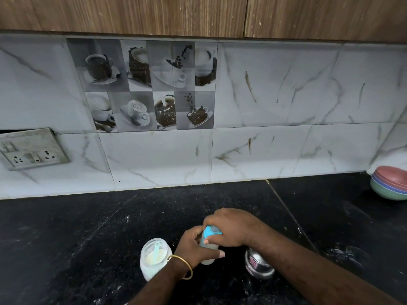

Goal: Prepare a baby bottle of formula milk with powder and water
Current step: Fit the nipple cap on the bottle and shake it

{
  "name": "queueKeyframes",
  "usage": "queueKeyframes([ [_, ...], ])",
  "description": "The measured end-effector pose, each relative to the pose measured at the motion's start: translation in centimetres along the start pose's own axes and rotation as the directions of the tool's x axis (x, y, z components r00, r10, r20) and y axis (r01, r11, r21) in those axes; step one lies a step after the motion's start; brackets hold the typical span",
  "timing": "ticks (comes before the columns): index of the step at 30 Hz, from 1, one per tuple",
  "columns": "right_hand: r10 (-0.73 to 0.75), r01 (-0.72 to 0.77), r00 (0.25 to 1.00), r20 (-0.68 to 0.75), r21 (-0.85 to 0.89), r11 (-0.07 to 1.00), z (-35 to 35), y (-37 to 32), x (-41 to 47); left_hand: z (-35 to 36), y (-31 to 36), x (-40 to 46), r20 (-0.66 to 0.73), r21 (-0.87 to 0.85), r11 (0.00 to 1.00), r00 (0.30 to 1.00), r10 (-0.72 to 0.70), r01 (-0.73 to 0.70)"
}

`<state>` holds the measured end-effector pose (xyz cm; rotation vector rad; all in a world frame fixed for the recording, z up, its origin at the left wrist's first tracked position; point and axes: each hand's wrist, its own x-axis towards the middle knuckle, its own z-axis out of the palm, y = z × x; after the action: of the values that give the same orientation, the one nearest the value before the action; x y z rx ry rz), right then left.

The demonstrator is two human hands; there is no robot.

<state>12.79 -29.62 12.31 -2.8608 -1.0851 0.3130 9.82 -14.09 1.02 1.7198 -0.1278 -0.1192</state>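
A clear baby bottle (209, 252) holding milky liquid stands on the black counter (88, 227) at the bottom centre. My left hand (196, 245) grips its body. My right hand (229, 227) is curled over its blue collar and cap (210, 233) from above. To the left stands an open clear jar (155, 257) of white formula powder with a light blue scoop (156, 253) inside. Partly hidden under my right forearm is a small steel vessel (258, 266) to the right of the bottle.
A stack of coloured bowls (391, 183) sits at the counter's far right. A switch and socket plate (33, 150) is on the tiled wall at left. Wooden cabinets (198, 14) hang overhead. White powder specks dot the counter.
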Motion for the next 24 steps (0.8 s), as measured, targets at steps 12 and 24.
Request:
queueKeyframes([
  [12, -0.106, 0.067, 0.994, 0.014, 0.690, 0.721, 2.1, 1.0, 0.2, -0.8, 2.8, -0.3, 0.320, -0.081, 0.995, 0.947, -0.027, 0.056],
  [24, 0.341, 0.112, 0.903, -0.260, 0.911, 0.397, 4.8, -1.2, 1.5, 0.4, 2.4, 0.7, 0.003, -0.158, 0.985, 0.997, 0.074, -0.073],
])
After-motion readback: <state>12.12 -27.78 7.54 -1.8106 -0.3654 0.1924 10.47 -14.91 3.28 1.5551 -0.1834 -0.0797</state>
